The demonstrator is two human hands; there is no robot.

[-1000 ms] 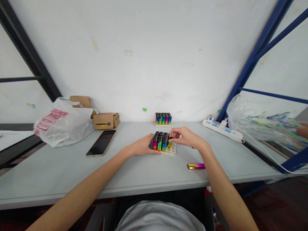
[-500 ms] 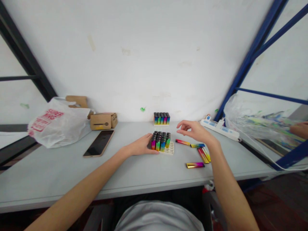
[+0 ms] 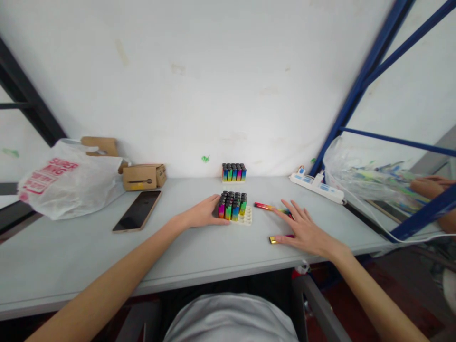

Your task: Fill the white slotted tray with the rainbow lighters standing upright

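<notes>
Several upright lighters [image 3: 232, 207] with black tops stand in a white holed tray [image 3: 248, 218], whose right side shows bare holes. My left hand [image 3: 204, 212] is closed round the left side of this block. My right hand [image 3: 302, 230] lies spread, palm down, over loose lighters to the right, hiding most of them. A red and yellow lighter [image 3: 262, 206] shows beyond its fingertips, and a gold and purple lighter [image 3: 276, 240] lies partly under its thumb. Against the wall stands a second tray full of lighters [image 3: 234, 173].
On the left are a phone [image 3: 137, 211], a cardboard box [image 3: 143, 177] and a white plastic bag [image 3: 73, 178]. A power strip [image 3: 317, 186] lies at the back right, beside a blue frame [image 3: 351, 102]. Past the frame, another person's hand [image 3: 432, 185] shows.
My right hand has come down and toward me, its fingers spreading over the loose lighters. My left hand still holds the block. The whole view has shifted slightly.
</notes>
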